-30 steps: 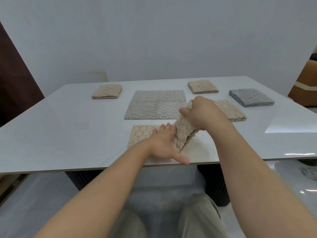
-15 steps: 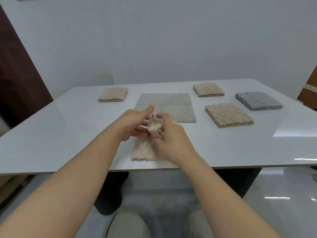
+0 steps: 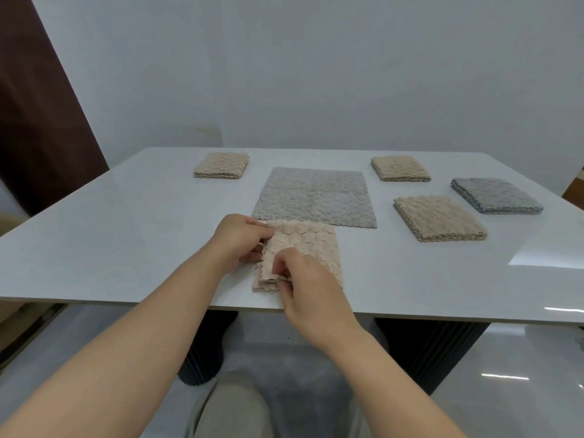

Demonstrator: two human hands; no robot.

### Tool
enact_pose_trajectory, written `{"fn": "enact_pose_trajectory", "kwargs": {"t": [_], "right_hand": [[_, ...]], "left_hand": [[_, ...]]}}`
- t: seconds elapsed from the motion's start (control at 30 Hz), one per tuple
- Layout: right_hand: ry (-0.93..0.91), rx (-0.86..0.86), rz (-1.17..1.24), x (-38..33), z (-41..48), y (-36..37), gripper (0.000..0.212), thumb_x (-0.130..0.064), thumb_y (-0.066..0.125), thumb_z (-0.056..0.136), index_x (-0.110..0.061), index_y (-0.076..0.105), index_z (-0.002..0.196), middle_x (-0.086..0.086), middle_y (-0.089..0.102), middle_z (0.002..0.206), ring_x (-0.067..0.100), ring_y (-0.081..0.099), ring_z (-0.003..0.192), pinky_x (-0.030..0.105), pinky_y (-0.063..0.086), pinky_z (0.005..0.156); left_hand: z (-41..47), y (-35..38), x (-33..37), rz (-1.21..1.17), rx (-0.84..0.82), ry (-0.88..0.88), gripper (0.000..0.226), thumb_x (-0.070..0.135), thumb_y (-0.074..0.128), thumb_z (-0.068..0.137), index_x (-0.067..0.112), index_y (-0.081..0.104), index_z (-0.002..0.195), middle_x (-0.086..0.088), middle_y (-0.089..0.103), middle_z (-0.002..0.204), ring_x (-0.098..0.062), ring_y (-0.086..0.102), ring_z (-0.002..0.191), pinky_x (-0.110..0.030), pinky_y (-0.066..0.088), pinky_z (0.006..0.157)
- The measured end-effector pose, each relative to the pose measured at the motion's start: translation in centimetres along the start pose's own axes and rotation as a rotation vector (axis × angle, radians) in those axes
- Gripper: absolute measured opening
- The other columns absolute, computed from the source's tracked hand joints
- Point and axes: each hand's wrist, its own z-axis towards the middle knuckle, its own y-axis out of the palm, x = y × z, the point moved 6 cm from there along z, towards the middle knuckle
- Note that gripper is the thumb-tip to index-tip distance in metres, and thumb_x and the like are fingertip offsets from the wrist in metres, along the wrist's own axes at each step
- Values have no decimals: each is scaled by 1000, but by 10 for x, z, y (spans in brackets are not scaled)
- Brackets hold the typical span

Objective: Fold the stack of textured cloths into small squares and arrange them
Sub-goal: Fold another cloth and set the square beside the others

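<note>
The pale beige textured cloth (image 3: pixel 305 245), held bunched up in the air half a second ago, now lies as a layered rectangle near the front edge of the glossy white worktop (image 3: pixel 126 235), and both hands have come down onto it. The left grip (image 3: pixel 240 241) pinches the cloth's far left corner between thumb and curled fingers. The right grip (image 3: pixel 311 289) pinches the loose layers at the near left edge and hides the cloth's near right part.

The cloth's far edge meets the near edge of a large flat grey textured cloth (image 3: pixel 316 197) spread unfolded in the middle of the worktop; whether the two overlap is unclear.

Four folded squares lie well apart around them:
- a beige folded square (image 3: pixel 222 165) at the far left
- a second beige folded square (image 3: pixel 400 168) at the far right
- a larger beige folded square (image 3: pixel 439 218) nearer on the right
- a grey folded square (image 3: pixel 496 195) beside the right edge.

A dark brown panel (image 3: pixel 38 121) stands at the left, behind the worktop.
</note>
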Motion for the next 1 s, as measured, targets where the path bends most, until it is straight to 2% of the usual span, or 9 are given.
{"fn": "enact_pose_trajectory", "kwargs": {"t": [0.4,0.47,0.53,0.6,0.67,0.77,0.83,0.9,1.0], "right_hand": [[-8,2,-3,1,4,10,19,-14,53,95,-29,48,104,-1,58,93,21,52,87,46,48,73],[-7,-35,-24,2,4,16,18,-15,52,95,-29,46,105,0,59,93,24,53,86,47,49,72],[-32,-76,-52,1,3,19,16,-16,50,95,-28,46,105,2,61,90,27,54,84,48,49,71],[-80,-115,-74,-5,5,12,12,-21,50,97,-29,46,105,3,62,87,27,55,81,48,49,69],[-111,-116,-53,-9,11,-4,9,-25,50,97,-29,50,105,1,66,87,26,59,81,46,51,70],[45,49,-29,10,32,-42,11,-27,55,96,-28,60,106,-11,69,92,18,65,87,38,52,77],[246,104,-58,42,49,-58,18,-30,56,98,-27,62,114,-10,69,98,17,65,93,37,53,82],[415,26,-142,74,63,-59,33,-37,52,101,-23,59,129,0,70,113,22,64,107,39,52,91],[496,-138,-98,97,74,-46,45,-46,49,102,-22,56,139,4,64,133,24,58,123,34,44,98]], "left_hand": [[11,-3,-4,44,66,-1,3,5,71,87,6,69,86,-13,66,74,-23,59,56,-27,49,48],[15,-5,-6,93,99,32,3,7,73,85,9,70,84,-11,69,77,-24,62,62,-30,53,54],[20,-8,-4,269,151,119,7,15,74,83,17,71,88,-5,72,85,-23,67,77,-33,57,70],[18,-7,1,556,166,205,22,27,70,83,27,70,105,5,72,100,-18,67,97,-33,55,87],[15,-3,6,742,130,267,35,31,64,86,29,69,120,7,70,113,-18,64,109,-35,52,95],[14,2,16,847,67,332,29,27,54,94,23,74,114,2,71,119,-22,63,110,-37,52,94],[16,4,22,851,57,341,33,24,41,99,14,71,88,-7,71,111,-27,62,99,-37,50,85],[18,7,25,868,57,336,43,31,35,102,16,52,66,-13,67,95,-27,56,86,-34,43,73],[21,15,21,971,16,311,44,48,41,103,19,61,75,-3,63,90,-25,59,90,-35,48,75]]}}
